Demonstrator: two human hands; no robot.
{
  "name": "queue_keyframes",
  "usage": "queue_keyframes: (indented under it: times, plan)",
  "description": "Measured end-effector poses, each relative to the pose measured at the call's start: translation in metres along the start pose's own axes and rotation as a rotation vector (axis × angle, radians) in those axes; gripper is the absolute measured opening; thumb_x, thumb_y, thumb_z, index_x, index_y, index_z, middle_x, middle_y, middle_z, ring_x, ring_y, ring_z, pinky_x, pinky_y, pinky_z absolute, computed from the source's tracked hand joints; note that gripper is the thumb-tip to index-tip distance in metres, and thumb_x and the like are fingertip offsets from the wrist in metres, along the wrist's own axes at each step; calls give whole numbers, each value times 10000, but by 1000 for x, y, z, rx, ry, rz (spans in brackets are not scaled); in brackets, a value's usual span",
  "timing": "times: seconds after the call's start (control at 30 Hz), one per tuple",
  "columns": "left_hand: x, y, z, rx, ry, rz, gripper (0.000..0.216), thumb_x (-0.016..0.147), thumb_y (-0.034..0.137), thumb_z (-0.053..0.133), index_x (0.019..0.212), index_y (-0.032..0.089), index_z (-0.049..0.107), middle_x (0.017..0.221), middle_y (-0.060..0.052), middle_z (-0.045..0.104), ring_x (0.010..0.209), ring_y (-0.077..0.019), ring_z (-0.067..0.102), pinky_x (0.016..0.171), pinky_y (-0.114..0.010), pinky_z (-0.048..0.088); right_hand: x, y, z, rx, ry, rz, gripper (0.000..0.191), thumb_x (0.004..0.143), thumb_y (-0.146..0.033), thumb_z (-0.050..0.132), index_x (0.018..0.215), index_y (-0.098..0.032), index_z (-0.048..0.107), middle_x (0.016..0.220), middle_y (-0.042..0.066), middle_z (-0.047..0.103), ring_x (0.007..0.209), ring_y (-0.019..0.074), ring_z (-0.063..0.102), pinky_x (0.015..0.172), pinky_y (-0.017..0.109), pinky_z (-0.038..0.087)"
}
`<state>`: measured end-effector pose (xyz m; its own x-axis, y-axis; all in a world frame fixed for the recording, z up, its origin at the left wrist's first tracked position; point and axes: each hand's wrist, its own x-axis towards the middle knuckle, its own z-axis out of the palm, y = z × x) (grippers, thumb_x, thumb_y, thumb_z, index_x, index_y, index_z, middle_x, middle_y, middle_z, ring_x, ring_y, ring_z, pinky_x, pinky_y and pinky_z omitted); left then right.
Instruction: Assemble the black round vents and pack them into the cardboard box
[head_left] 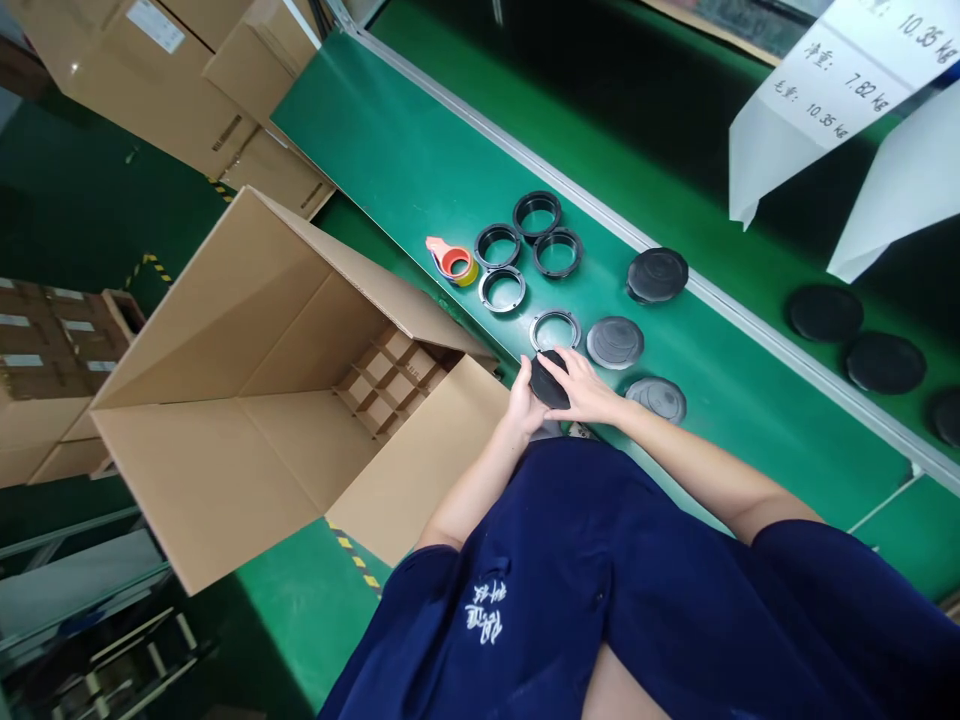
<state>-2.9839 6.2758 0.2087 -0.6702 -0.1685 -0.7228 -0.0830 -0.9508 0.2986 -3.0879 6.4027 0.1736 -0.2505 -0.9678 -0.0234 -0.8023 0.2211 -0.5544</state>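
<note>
1. Where writing can be read, it is on the white sheets (pixel 840 90) hanging at far right: "7.82 kg" and "10.35 kg" beside printed characters. White characters on the navy shirt (pixel 484 615) are too small to read.
2. Count on the green belt (pixel 390 150): four black rings (pixel 536 213) in a cluster at the far side, one more ring (pixel 555 329) just beyond the hands, three discs (pixel 657 275) to the right of it, and three further dark discs (pixel 825 313) past the metal rail at far right.
3. One orange tape dispenser (pixel 452 263) lies left of the ring cluster.
4. One black disc (pixel 547 383), round, flat and matt, sits at the near edge of the belt, just near of the single ring.
5. Left hand (pixel 521 405) is clasped on the disc's left edge; right hand (pixel 585 388) lies over its right side, fingers closed on it.
6. One open cardboard box (pixel 247 400) with a grid divider stands to the left.
</note>
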Motion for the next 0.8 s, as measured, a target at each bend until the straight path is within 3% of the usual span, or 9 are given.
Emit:
queue_keyframes:
  times: [0.07,0.17,0.33,0.47,0.57,0.63,0.7,0.8]
  plan:
    - [7,12,-4,5,67,51,619,1051,657,399,1460,234,590,1354,-132,717,1268,-290,678,1116,-464,533,25,14,4,-36,20,60,1210,770,-748,788,1707,-180,273,1678,278,274,1536,495,288,1215,680,300]
    - [14,32,-15,36,225,98,570,1041,641,453,1516,328,501,1454,-117,646,1291,-266,659,1057,-449,559,60,36,8,-154,72,203,1214,765,-723,812,1692,-122,308,1682,321,241,1529,542,264,1232,719,203]
    - [18,43,-44,53,362,80,468,1054,563,471,1298,199,635,1403,-186,660,1205,-252,697,946,-367,597,91,50,8,-249,-38,237,1141,821,-669,787,1679,-78,324,1718,315,190,1552,537,232,1255,723,103]
    - [22,34,-65,246,544,128,364,1048,469,498,1094,156,678,1190,-182,732,1040,-236,748,885,-351,618,103,37,4,-232,99,211,933,1004,-643,526,1701,-81,264,1766,233,104,1626,453,91,1295,665,85]
    - [28,30,-69,426,641,212,301,1030,410,500,1091,167,668,1125,-159,727,1091,-247,736,942,-376,608,111,29,8,-219,86,185,825,1058,-575,446,1689,-67,288,1753,225,186,1633,400,143,1310,630,111]
    - [34,33,-61,515,647,291,265,1006,379,535,1159,206,664,1218,-139,705,1232,-257,682,1049,-408,569,113,29,9,-213,16,181,734,1097,-514,386,1667,-55,330,1736,224,249,1624,356,210,1319,587,141]
    - [44,38,-44,723,550,397,328,927,286,659,1251,242,667,1399,-117,648,1419,-278,556,1199,-442,467,111,38,0,-232,15,205,686,1124,-482,314,1669,-66,325,1742,207,241,1628,327,206,1322,572,138]
    - [69,44,-6,1493,169,568,864,710,123,850,1509,259,550,1725,-114,334,1634,-404,186,1327,-617,213,100,77,-42,-313,160,416,782,1072,-542,441,1695,-99,276,1769,220,105,1630,433,82,1277,700,107]
